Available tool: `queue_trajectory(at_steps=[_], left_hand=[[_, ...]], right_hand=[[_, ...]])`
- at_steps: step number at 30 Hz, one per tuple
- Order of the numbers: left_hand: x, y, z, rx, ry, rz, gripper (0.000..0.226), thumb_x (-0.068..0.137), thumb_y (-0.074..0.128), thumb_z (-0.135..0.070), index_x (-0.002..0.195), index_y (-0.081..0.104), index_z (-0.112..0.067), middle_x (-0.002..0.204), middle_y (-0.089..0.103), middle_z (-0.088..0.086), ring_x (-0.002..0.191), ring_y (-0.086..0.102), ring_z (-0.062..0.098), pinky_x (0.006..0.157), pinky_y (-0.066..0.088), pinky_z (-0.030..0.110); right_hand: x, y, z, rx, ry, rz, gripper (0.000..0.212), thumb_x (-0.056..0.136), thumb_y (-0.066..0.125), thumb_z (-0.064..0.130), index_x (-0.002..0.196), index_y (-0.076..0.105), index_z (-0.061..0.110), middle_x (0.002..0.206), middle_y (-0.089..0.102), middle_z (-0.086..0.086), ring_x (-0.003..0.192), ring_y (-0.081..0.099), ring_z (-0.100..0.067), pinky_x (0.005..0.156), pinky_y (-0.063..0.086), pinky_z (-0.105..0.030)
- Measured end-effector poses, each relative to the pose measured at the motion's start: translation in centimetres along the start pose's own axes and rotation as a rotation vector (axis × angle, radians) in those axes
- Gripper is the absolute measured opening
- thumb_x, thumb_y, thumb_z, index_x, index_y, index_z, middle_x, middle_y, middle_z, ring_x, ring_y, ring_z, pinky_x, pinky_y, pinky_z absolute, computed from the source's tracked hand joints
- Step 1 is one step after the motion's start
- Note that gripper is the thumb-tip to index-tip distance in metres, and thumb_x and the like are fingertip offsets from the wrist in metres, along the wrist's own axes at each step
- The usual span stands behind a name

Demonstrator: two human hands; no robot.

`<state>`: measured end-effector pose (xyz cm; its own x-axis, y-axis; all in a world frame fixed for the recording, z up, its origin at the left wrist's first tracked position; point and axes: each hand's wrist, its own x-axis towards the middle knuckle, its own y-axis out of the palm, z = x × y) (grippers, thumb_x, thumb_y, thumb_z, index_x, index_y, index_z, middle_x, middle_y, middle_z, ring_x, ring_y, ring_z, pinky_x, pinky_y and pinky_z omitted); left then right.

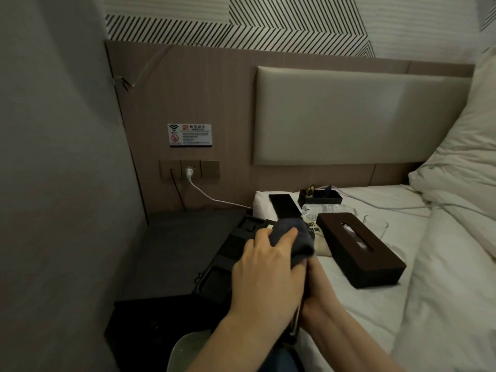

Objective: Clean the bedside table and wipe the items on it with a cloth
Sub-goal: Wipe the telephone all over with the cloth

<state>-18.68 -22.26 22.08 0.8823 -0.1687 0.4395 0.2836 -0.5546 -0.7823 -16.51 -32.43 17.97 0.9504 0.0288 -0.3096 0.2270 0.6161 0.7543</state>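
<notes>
My left hand presses a dark blue cloth onto a black tray-like item that I hold tilted between the bedside table and the bed. My right hand grips the near right edge of this black item from beneath, mostly hidden behind the left hand. The dark bedside table top lies to the left, below the wall sockets.
On the white bed lie a brown tissue box, a black flat panel, a black organiser box, a plastic water bottle, a clear glass and a printed pouch. A white cable runs from the socket. Pillows sit right.
</notes>
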Motion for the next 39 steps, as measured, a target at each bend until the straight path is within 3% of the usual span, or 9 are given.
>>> queue_trajectory(at_steps=[2,5,12,15,20,28,33,39], left_hand=[[0.5,-0.6,0.5,-0.074,-0.035,0.006,0.04,0.093,0.032,-0.054,0.13,0.045,-0.043,0.123,0.048,-0.013,0.107,0.051,0.01,0.084,0.045,0.028],[1.3,-1.1,1.5,-0.109,-0.104,-0.004,0.036,0.096,0.031,-0.052,0.114,0.057,-0.035,0.112,0.054,-0.011,0.099,0.057,0.012,0.084,0.047,0.032],[1.5,-0.3,1.7,-0.15,-0.127,-0.021,0.028,0.096,0.043,-0.044,0.119,0.056,-0.037,0.112,0.05,-0.011,0.097,0.057,0.012,0.083,0.051,0.034],[1.6,0.2,1.6,-0.207,-0.138,-0.013,0.033,0.096,0.044,-0.041,0.127,0.054,-0.036,0.119,0.048,-0.009,0.107,0.053,0.011,0.089,0.048,0.03],[1.8,0.6,1.2,-0.276,-0.147,0.053,0.05,0.096,0.047,-0.029,0.144,0.037,-0.034,0.135,0.038,-0.006,0.124,0.041,0.014,0.103,0.04,0.031],[2.1,1.7,0.5,-0.451,-0.204,0.1,0.052,0.098,0.045,-0.027,0.148,0.031,-0.031,0.138,0.031,-0.005,0.13,0.029,0.014,0.107,0.028,0.025],[1.7,2.1,0.0,-0.688,-0.302,0.045,0.043,0.098,0.046,-0.025,0.141,0.044,-0.029,0.13,0.034,-0.014,0.131,0.034,0.01,0.114,0.029,0.03],[1.5,1.8,-0.1,-0.942,-0.449,-0.023,0.027,0.099,0.046,-0.029,0.122,0.06,-0.025,0.127,0.054,-0.001,0.119,0.053,0.015,0.107,0.04,0.04]], right_hand=[[0.2,0.1,0.0,0.069,0.07,0.075,0.05,0.087,0.06,0.052,0.097,0.078,0.005,0.101,0.073,-0.019,0.084,0.073,-0.033,0.068,0.06,-0.041],[0.4,-0.1,0.1,0.016,0.088,0.056,0.054,0.082,0.062,0.057,0.087,0.08,0.007,0.097,0.073,-0.021,0.076,0.073,-0.035,0.062,0.06,-0.043],[0.2,0.3,-0.2,-0.017,0.126,0.068,0.056,0.079,0.063,0.061,0.099,0.078,0.011,0.108,0.072,-0.018,0.092,0.071,-0.034,0.075,0.059,-0.045],[0.1,0.3,-0.3,-0.007,0.126,0.109,0.057,0.077,0.066,0.061,0.104,0.076,0.011,0.113,0.07,-0.018,0.099,0.07,-0.034,0.079,0.058,-0.045],[-0.1,0.0,0.1,0.008,0.112,0.168,0.055,0.078,0.066,0.057,0.104,0.076,0.01,0.114,0.069,-0.022,0.098,0.069,-0.036,0.073,0.058,-0.047],[-0.3,0.2,0.5,-0.034,0.072,0.193,0.039,0.075,0.069,0.04,0.095,0.078,0.007,0.101,0.072,-0.021,0.084,0.073,-0.034,0.06,0.058,-0.041],[-0.3,-0.4,0.6,-0.067,0.05,0.182,0.033,0.078,0.068,0.037,0.089,0.078,0.008,0.096,0.073,-0.021,0.08,0.073,-0.034,0.058,0.058,-0.039],[-0.4,-0.4,0.6,-0.087,0.053,0.138,0.037,0.078,0.07,0.039,0.098,0.077,0.009,0.103,0.072,-0.02,0.085,0.073,-0.035,0.064,0.058,-0.041]])
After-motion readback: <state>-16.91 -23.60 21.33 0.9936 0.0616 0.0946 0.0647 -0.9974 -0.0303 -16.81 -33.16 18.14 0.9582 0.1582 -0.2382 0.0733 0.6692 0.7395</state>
